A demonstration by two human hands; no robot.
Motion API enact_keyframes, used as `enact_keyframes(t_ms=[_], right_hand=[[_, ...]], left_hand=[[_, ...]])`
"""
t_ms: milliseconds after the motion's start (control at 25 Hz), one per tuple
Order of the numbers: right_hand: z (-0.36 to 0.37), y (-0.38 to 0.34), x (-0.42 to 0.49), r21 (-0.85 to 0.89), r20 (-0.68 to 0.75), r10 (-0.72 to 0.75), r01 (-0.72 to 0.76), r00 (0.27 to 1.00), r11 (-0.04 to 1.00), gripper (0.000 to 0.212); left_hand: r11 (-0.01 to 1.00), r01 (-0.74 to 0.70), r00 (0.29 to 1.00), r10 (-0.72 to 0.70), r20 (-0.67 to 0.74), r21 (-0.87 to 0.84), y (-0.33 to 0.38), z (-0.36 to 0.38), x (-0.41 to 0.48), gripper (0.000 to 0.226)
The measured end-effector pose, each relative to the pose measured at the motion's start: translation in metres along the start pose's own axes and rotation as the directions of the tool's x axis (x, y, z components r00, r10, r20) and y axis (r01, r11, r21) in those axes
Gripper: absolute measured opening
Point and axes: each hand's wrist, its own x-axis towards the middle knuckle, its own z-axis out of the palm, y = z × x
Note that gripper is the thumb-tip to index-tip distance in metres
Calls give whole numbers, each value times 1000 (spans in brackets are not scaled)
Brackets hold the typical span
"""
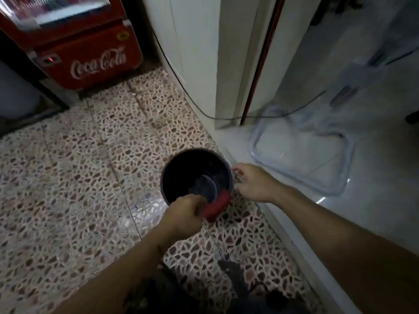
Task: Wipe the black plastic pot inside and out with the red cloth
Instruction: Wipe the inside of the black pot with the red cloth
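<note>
Head view: pot (181, 168) beside step (283, 225)

Both arms reach down mid-frame; left hand (183, 215) fisted, right hand (254, 182) apparently half-curled, fingers spread leftward.

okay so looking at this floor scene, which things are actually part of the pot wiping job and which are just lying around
Part of the job:
black plastic pot
red cloth, held in the left hand
right hand, at the pot's rim

Just lying about:
red Coca-Cola cooler
black cable
clear plastic bag
</note>
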Motion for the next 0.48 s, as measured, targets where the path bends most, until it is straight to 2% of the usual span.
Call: enact_keyframes(t_ms=[80, 160, 280, 360, 480], right_hand=[[54, 34, 33, -58, 27, -41, 42, 999, 997, 60], [111, 70, 67, -193, 75, -52, 66, 996, 979, 66], [156, 108, 105, -448, 63, -146, 159, 987, 880, 73], [167, 120, 122, -572, 48, -228, 214, 972, 792, 70], [174, 130, 131, -608, 63, -285, 263, 956, 749, 53]], left_hand=[[996, -73, 997, 73, -1, 47, -31, 54, 22, 44], [987, -131, 990, 134, -31, 94, -64, 104, 44, 56], [981, -187, 968, 192, -159, 44, -108, 160, 67, 61], [980, -190, 946, 198, -255, 58, -127, 181, 73, 59], [970, -224, 896, 244, -370, 96, -138, 199, 73, 54]])
